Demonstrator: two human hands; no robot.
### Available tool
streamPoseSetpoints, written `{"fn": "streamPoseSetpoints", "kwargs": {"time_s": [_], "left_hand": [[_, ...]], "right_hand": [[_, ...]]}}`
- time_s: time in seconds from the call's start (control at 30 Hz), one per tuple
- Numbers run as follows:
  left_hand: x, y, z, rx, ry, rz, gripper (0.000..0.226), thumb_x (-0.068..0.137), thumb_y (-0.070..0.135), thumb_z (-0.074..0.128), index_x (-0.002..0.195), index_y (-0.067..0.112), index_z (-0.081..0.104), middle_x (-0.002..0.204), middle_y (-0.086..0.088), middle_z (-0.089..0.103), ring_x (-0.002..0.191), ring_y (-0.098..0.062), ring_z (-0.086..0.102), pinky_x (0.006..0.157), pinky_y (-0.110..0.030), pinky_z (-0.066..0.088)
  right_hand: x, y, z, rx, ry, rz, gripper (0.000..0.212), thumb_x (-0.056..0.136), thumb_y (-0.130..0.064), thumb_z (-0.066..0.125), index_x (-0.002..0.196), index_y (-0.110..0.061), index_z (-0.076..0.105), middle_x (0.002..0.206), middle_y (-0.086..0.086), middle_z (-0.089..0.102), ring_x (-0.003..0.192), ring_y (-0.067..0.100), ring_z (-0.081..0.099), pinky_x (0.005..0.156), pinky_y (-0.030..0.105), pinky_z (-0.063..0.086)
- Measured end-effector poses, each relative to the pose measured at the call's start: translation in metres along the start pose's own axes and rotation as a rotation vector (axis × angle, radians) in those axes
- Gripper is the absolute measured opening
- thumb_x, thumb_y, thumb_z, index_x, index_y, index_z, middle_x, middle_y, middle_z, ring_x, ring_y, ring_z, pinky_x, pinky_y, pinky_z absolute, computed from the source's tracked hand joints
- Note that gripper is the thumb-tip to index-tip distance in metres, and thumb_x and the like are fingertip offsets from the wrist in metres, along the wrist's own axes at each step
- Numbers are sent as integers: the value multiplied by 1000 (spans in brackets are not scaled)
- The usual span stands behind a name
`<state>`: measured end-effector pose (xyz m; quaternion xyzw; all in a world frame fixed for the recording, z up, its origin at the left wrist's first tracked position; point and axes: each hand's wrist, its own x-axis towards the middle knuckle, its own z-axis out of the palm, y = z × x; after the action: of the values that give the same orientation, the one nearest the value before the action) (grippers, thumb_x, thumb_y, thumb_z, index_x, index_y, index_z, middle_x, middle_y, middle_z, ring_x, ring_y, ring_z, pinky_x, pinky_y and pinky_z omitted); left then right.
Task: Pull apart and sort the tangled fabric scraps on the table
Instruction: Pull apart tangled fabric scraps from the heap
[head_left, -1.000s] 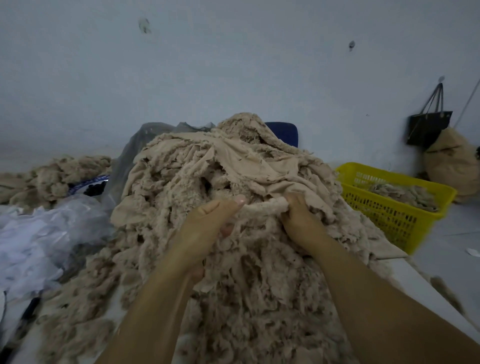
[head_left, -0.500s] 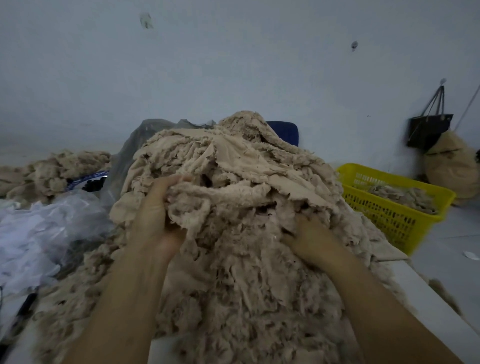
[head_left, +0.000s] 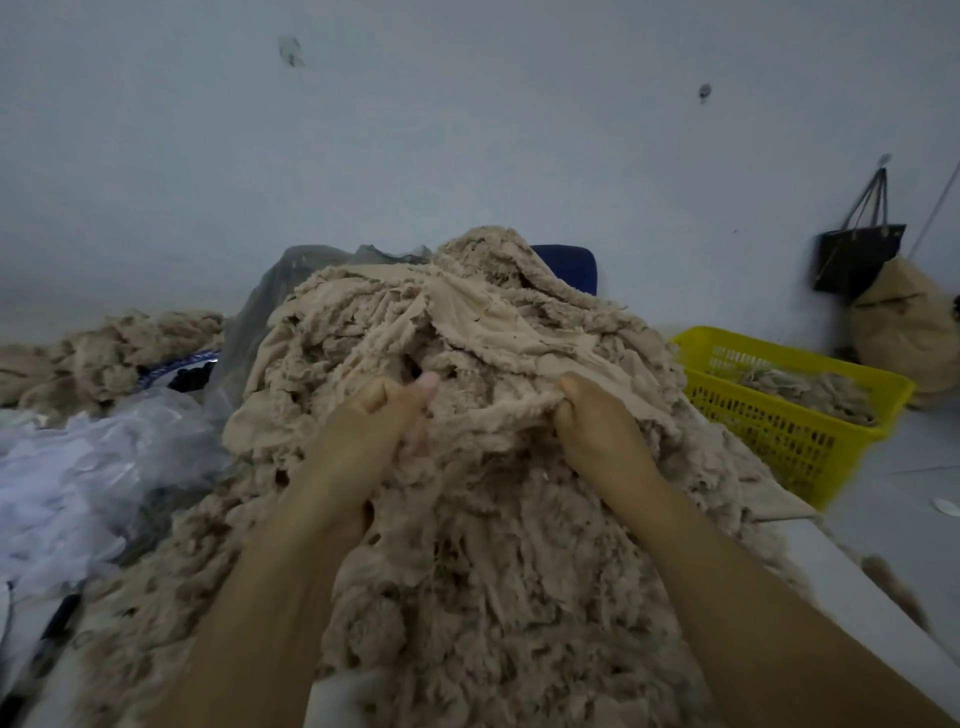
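Our left hand (head_left: 374, 436) has swung back beside our right hand (head_left: 597, 431); both seem to grip the scrap pile (head_left: 467, 322), ready for another pull.

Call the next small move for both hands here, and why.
Probably draw the hands apart, sideways. The left hand and right hand each grip a bunch of the beige scrap pile near its middle, close together, with a fabric ridge bridging them; spreading should tease that piece free. The yellow basket at the right already holds scraps.
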<state>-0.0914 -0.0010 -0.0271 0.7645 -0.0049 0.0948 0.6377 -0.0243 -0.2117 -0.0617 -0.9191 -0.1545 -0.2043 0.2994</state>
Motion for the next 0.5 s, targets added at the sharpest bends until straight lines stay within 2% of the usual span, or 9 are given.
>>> {"fn": "streamPoseSetpoints", "kwargs": {"time_s": [0.03, 0.1, 0.13, 0.17, 0.23, 0.3, 0.37, 0.4, 0.5], "left_hand": [[2, -2, 3, 182, 34, 66, 31, 80, 67, 63, 73, 37, 60, 73, 20, 57, 64, 4, 53, 62, -25, 39], [3, -2, 13, 429, -128, 157, 47, 70, 73, 67, 109, 49, 54, 101, 36, 49, 87, 16, 48, 68, -15, 40], [5, -5, 19, 478, -230, 205, 50, 74, 67, 70, 117, 48, 52, 104, 36, 49, 88, 18, 49, 71, -12, 42], [7, -6, 25, 514, -281, 263, 40, 80, 58, 73, 113, 43, 55, 102, 30, 55, 87, 15, 52, 72, -12, 44], [9, -3, 28, 517, -258, 319, 11, 87, 44, 71, 89, 37, 62, 89, 18, 60, 80, 6, 56, 69, -15, 43], [9, -1, 25, 454, -269, 295, 15, 91, 40, 67, 78, 36, 62, 88, 15, 60, 82, 2, 57, 76, -23, 47], [4, 1, 24, 381, -321, 284, 20, 92, 40, 66, 84, 22, 64, 97, 4, 60, 93, -12, 61, 85, -40, 49], [0, 1, 24, 332, -341, 287, 26, 89, 40, 64, 86, 15, 64, 98, -1, 60, 93, -17, 61, 85, -43, 49], [-8, 1, 23, 69, -329, 197, 39, 81, 38, 61, 93, 1, 62, 87, -3, 62, 83, -18, 59, 78, -38, 45]], "right_hand": [[1, -5, -1, 43, 23, -26, 22, 97, -9, 41, 77, -16, 35, 72, -3, 39, 69, 19, 40, 58, 37, 20], [1, -21, -3, 126, 60, -118, 22, 98, -15, 46, 77, -22, 41, 71, -10, 44, 66, 9, 44, 56, 31, 28], [0, -30, -4, 163, 59, -163, 17, 99, -21, 47, 82, -24, 47, 72, -14, 49, 71, 5, 50, 58, 26, 35], [-2, -37, -4, 185, 48, -194, 13, 101, -25, 48, 89, -25, 53, 74, -16, 54, 77, 2, 53, 63, 23, 39], [-6, -42, -5, 215, 31, -238, 15, 103, -27, 48, 95, -21, 60, 76, -16, 57, 82, 4, 55, 66, 22, 40], [-11, -38, -6, 248, -10, -268, 22, 105, -24, 45, 98, -13, 63, 82, -12, 57, 81, 7, 53, 69, 23, 39], [-15, -33, -3, 267, -35, -271, 31, 106, -27, 38, 104, -10, 63, 92, -2, 58, 85, 8, 51, 75, 26, 40], [-18, -31, -1, 279, -34, -277, 34, 104, -29, 34, 107, -11, 63, 96, -1, 57, 88, 9, 50, 77, 24, 40], [-25, -29, 6, 182, 7, -385, 38, 97, -33, 34, 102, -7, 61, 94, 1, 50, 84, 13, 45, 70, 24, 36]]}}
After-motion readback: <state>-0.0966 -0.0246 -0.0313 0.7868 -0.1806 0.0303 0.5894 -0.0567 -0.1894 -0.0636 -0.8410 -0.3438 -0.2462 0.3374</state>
